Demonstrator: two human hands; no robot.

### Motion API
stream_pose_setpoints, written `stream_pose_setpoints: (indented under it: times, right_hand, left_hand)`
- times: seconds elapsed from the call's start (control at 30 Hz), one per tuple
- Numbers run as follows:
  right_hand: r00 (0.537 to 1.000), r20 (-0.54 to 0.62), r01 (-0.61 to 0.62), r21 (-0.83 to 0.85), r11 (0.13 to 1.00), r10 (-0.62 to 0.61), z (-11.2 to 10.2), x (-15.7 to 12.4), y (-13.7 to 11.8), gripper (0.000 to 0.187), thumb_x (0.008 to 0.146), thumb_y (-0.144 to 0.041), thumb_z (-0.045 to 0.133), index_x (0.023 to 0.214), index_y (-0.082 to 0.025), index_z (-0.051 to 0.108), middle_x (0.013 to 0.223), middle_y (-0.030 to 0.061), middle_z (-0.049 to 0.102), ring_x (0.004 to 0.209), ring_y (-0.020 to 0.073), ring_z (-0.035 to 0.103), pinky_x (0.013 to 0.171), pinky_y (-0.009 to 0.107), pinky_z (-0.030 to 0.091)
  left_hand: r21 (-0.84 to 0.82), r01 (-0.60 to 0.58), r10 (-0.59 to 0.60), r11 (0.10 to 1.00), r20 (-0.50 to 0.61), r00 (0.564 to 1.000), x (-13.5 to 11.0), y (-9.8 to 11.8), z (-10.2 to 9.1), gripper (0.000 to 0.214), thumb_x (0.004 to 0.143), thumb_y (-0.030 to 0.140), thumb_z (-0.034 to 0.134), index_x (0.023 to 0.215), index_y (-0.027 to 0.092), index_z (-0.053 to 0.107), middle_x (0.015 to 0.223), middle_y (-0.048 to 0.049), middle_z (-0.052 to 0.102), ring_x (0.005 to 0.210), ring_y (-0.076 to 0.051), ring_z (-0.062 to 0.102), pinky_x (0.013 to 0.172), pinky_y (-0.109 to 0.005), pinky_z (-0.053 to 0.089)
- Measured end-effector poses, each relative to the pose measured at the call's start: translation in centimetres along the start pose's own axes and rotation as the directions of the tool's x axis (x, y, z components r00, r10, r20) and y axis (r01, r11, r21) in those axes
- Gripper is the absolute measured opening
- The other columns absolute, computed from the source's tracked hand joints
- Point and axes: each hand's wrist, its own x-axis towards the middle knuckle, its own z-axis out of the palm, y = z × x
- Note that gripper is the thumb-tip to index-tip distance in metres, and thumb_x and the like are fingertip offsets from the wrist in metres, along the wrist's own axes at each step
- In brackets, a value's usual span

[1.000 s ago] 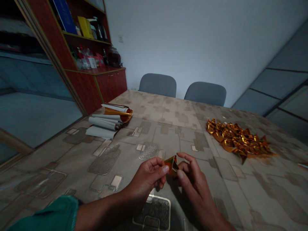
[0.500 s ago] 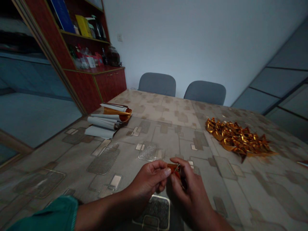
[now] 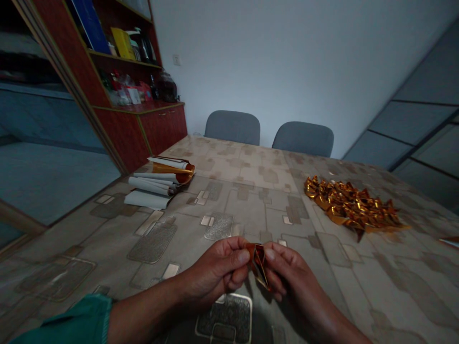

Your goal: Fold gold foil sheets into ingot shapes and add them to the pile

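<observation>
A person is working at a patterned worktop (image 3: 322, 296), with the left hand (image 3: 215, 270) and right hand (image 3: 290, 282) raised just above its surface and close together. The fingers (image 3: 271, 254) of both hands are curled inward and grasping a small folded piece of gold foil (image 3: 258, 265), which is pinched upright between the two thumbs and showing a dark inner fold. A green sleeve (image 3: 68, 320) is covering the left forearm at the lower edge of the view.

Ahead and to the right of the fingers, a loose pile of crumpled gold foil pieces (image 3: 351, 205) is lying on the worktop, well apart from the hands. Ahead and to the left of the fingers, a stack of curled white-backed sheets (image 3: 150, 184) is resting, with orange-gold foil showing on the topmost rolls. Farther beyond the fingers, two gray chairs (image 3: 233, 126) are standing at the worktop's far edge, and a red-brown cabinet (image 3: 143, 119) is standing to the left.
</observation>
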Motion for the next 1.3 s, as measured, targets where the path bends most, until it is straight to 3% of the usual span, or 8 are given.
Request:
stream_pose_setpoints:
  times: [0.13,0.33,0.6,0.93,1.13,1.3]
  right_hand:
    - [0.996,0.073,-0.059,0.081,0.995,0.054,0.2,-0.4,-0.1,0.042,0.093,-0.055,0.064,0.074,-0.018,0.059,0.043,-0.0118,0.035,0.038,0.0066,0.024,0.041,0.02,0.025]
    - [0.966,0.213,-0.197,0.233,0.952,0.148,0.1,-0.4,0.2,0.045,0.086,-0.056,0.072,0.067,-0.019,0.055,0.04,-0.0128,0.034,0.035,0.0049,0.022,0.037,0.018,0.024]
    - [0.955,0.228,-0.247,0.255,0.935,0.19,-0.1,-0.4,0.2,0.039,0.084,-0.05,0.075,0.072,-0.018,0.058,0.039,-0.0137,0.036,0.032,0.0029,0.021,0.034,0.015,0.024]
    - [0.911,0.351,-0.319,0.269,0.909,0.216,-0.8,-0.7,0.2,0.04,0.09,-0.052,0.068,0.079,-0.014,0.065,0.034,-0.011,0.044,0.025,0.0036,0.028,0.028,0.013,0.027]
    - [0.915,0.327,-0.335,0.291,0.896,0.236,-0.5,-0.8,0.3,0.04,0.085,-0.053,0.074,0.086,-0.013,0.069,0.038,-0.0107,0.046,0.028,0.0035,0.029,0.031,0.013,0.029]
    - [0.944,0.201,-0.32,0.38,0.868,0.26,0.5,-1.0,-0.5,0.034,0.074,-0.043,0.087,0.083,-0.014,0.072,0.052,-0.0054,0.057,0.043,0.0042,0.047,0.047,0.013,0.042]
  left_hand:
    - [0.037,0.033,-0.033,0.999,0.003,0.999,-0.3,0.2,0.2,0.046,0.065,0.049,0.09,0.083,0.016,0.063,0.065,0.006,0.047,0.049,-0.004,0.027,0.047,-0.022,0.013]
    - [0.101,0.044,-0.05,0.994,0.062,0.997,-0.5,0.3,0.4,0.044,0.069,0.05,0.087,0.08,0.015,0.062,0.068,0.0055,0.047,0.05,-0.004,0.026,0.048,-0.023,0.011]
    - [0.123,0.069,-0.077,0.99,0.064,0.995,-0.5,0.2,0.3,0.047,0.069,0.054,0.085,0.082,0.016,0.062,0.062,0.007,0.044,0.05,-0.005,0.022,0.049,-0.025,0.01]
    - [0.117,0.102,-0.115,0.988,0.105,0.988,-0.7,0.4,0.3,0.044,0.072,0.051,0.084,0.079,0.016,0.058,0.064,0.0055,0.046,0.051,-0.005,0.026,0.05,-0.025,0.011]
    - [0.085,0.072,-0.08,0.994,0.094,0.992,-0.5,0.3,0.1,0.045,0.07,0.05,0.086,0.082,0.015,0.062,0.065,0.0053,0.047,0.052,-0.005,0.028,0.05,-0.023,0.013]
    - [0.092,0.073,-0.081,0.993,0.08,0.994,-0.4,0.3,0.0,0.041,0.072,0.048,0.085,0.083,0.015,0.064,0.066,0.0053,0.046,0.052,-0.005,0.028,0.05,-0.023,0.015]
